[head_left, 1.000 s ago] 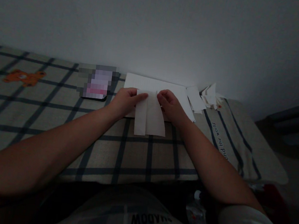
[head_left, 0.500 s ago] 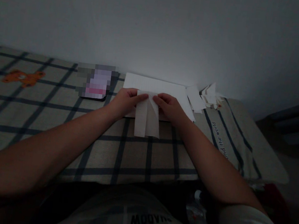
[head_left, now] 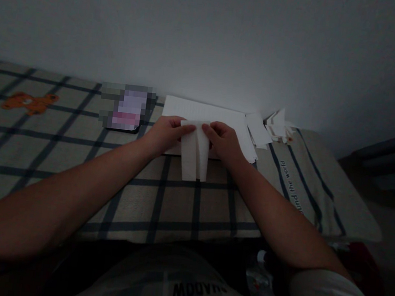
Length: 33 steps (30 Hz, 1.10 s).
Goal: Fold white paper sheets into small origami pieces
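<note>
Dimly, a pixelated block is hiding the dark device (head_left: 125,109) by the wall, and the scraps (head_left: 278,125) at the far right are too dim to make out. Both hands are pinching the top edge of the folded paper (head_left: 194,154), left hand (head_left: 165,135) and right hand (head_left: 224,141) curling partly closed, as it is lying on the checked bed (head_left: 58,151) over a larger white sheet (head_left: 205,112).
</note>
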Available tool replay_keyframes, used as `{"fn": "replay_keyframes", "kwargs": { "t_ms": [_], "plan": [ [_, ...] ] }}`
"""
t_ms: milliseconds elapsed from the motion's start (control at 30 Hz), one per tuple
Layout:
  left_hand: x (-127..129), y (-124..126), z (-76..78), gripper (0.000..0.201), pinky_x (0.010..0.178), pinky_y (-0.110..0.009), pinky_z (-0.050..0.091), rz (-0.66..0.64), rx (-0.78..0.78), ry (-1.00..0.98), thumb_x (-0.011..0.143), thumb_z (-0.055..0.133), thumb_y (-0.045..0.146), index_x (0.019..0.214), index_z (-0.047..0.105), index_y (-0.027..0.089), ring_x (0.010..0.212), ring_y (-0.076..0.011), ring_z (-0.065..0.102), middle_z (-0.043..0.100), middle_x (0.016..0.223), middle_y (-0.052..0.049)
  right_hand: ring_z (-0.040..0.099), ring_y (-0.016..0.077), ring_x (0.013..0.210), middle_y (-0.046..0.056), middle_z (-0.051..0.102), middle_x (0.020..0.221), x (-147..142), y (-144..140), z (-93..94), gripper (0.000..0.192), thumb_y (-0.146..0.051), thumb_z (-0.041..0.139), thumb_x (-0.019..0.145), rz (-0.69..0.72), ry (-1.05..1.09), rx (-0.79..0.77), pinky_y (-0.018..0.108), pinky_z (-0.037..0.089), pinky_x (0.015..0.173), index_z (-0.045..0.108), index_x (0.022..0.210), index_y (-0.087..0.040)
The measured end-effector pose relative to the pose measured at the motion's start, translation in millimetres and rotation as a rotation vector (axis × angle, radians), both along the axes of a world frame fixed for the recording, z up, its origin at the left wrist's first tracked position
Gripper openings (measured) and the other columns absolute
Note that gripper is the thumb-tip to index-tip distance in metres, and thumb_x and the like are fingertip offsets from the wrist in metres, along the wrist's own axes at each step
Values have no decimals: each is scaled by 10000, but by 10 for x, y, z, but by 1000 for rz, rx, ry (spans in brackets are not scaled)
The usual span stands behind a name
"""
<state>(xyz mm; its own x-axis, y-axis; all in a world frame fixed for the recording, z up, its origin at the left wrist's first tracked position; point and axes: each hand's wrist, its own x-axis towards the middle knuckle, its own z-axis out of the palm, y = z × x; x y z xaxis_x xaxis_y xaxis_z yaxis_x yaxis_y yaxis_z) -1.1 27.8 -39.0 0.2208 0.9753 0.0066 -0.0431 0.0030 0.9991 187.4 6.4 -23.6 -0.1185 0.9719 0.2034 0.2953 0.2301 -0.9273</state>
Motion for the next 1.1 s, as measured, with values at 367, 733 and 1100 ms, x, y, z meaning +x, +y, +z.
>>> {"fn": "replay_keyframes", "kwargs": {
  "t_ms": [367,733,1100],
  "plan": [
    [-10,13,-6,274,595,-261,436,5,24,33,705,804,415,761,709,164,615,-132,564,673,716,-24,480,131,568,-35,506,595,1,18,-24,430,-640,661,806,2,27,-22,287,375,527,535,718,-238],
    [7,-6,33,307,579,-252,411,-1,-3,-3,703,824,443,757,715,161,606,-126,553,669,704,-23,451,123,585,-38,480,600,-28,14,-27,390,-576,650,835,-27,30,37,290,356,544,514,701,-237],
    [16,-4,79,312,578,-266,407,7,-14,57,650,835,444,746,720,171,596,-134,541,675,700,-28,428,123,591,-36,472,602,-46,-6,3,349,-530,657,820,-43,37,7,277,339,532,520,694,-236]
  ]
}}
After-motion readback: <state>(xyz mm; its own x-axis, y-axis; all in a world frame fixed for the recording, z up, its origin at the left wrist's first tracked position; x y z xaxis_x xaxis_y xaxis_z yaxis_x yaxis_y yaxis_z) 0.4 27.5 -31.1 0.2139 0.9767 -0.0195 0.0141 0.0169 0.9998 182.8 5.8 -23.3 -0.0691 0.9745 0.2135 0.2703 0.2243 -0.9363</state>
